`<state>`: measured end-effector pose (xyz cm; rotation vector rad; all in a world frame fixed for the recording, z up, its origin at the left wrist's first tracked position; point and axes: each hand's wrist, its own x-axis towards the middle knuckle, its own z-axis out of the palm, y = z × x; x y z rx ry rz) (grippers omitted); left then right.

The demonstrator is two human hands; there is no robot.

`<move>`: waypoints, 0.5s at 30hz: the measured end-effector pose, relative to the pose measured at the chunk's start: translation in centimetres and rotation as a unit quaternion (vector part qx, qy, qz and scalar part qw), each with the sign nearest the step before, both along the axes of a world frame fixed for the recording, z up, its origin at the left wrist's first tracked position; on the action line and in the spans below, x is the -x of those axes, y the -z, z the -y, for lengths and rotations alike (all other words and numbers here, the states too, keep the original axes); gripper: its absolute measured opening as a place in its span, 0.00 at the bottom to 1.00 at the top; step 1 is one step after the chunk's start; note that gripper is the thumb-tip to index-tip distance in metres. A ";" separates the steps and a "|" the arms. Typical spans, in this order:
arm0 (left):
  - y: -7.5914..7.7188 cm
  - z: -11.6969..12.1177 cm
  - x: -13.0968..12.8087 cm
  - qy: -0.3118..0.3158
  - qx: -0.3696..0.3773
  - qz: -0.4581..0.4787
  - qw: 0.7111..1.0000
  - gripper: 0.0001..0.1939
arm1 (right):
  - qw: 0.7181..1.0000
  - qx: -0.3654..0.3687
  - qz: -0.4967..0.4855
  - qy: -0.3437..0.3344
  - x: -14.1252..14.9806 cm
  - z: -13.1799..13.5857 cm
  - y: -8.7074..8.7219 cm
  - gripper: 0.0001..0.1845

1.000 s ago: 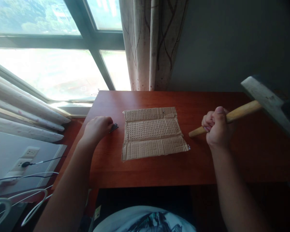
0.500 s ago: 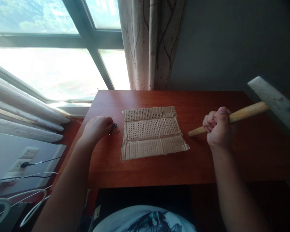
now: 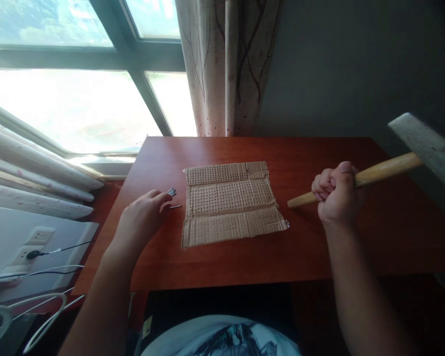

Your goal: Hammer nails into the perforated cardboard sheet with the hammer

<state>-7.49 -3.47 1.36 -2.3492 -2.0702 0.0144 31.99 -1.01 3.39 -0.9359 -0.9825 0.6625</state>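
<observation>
A flat piece of cardboard (image 3: 232,202) punched with rows of small holes lies on the reddish wooden table (image 3: 244,257). My left hand (image 3: 143,220) rests to the left of it, fingers pinched on a single nail (image 3: 175,206). A small bunch of nails (image 3: 171,191) lies just beyond the fingertips. My right hand (image 3: 337,195) is closed round the wooden handle of a hammer (image 3: 385,170), held above the table to the right of the cardboard, its grey metal head up at the far right.
A window and a patterned curtain (image 3: 222,64) stand behind the table. A grey wall (image 3: 337,64) runs along the back right. Left of the table are a wall socket with a plugged cable (image 3: 33,253) and white wire hangers (image 3: 29,316).
My left hand has drawn back towards me from the bunch of nails, pulling one nail out with it. The hammer has risen slightly in my right hand.
</observation>
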 end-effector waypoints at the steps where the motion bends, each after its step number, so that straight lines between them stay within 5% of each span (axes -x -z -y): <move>1: 0.2 0.3 -0.2 0.010 0.008 0.000 1.000 0.16 | 1.000 -0.001 -0.001 0.002 0.0 0.0 0.0 0.29; 9: 0.4 -0.2 -0.8 0.051 0.027 0.036 0.998 0.12 | 1.000 -0.007 0.010 0.004 -0.1 -0.2 0.1 0.31; 12: 0.0 -0.4 -0.7 0.023 -0.062 0.180 0.981 0.09 | 1.000 -0.008 0.012 0.002 -0.1 -0.1 0.1 0.31; 15: -1.1 -0.7 -1.3 -0.038 -0.132 0.365 0.921 0.08 | 1.000 -0.011 0.005 0.000 -0.2 0.0 0.2 0.30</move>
